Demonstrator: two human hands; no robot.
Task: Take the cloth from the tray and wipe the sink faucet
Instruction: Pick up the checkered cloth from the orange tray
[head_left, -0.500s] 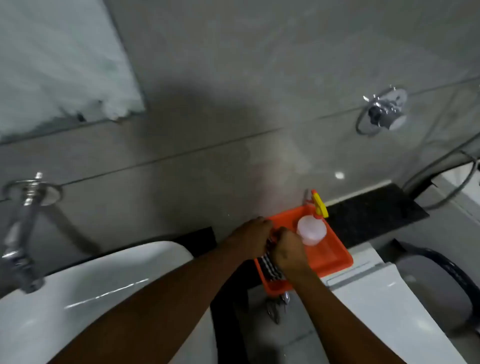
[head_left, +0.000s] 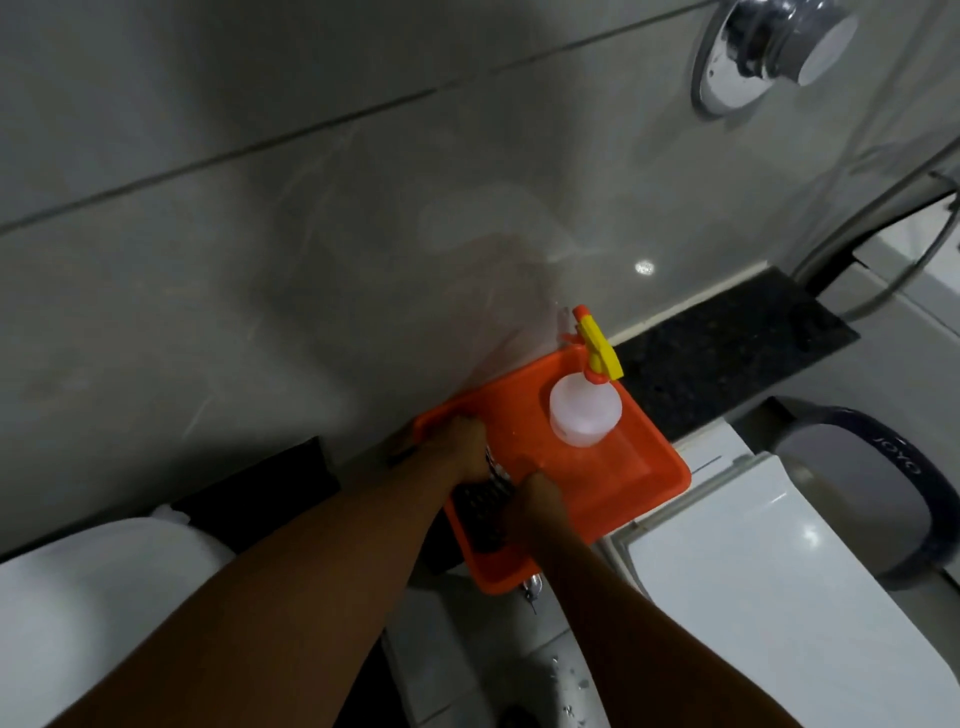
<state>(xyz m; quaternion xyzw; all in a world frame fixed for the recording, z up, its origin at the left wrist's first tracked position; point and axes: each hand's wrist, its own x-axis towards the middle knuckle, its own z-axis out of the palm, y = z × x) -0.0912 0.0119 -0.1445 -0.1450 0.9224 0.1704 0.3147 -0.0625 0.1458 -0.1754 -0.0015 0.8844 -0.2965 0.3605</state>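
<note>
Cloth (head_left: 483, 501): dark, checked, mostly covered by left hand (head_left: 460, 449) and right hand (head_left: 535, 501); grip on it not discernible. Fingers of both hands: hidden, curled under. Sink (head_left: 78, 597): cut off at left edge. Wall valve (head_left: 769, 52): cropped at top edge.

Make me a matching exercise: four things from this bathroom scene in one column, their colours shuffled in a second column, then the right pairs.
Things:
1. tray
2. spray bottle body
3. spray trigger
4. cloth

Colours:
A. yellow
B. dark and light check
C. orange
D. translucent white

Pairs: 1-C, 2-D, 3-A, 4-B. The cloth lies in the tray between the left hand and the right hand.
</note>
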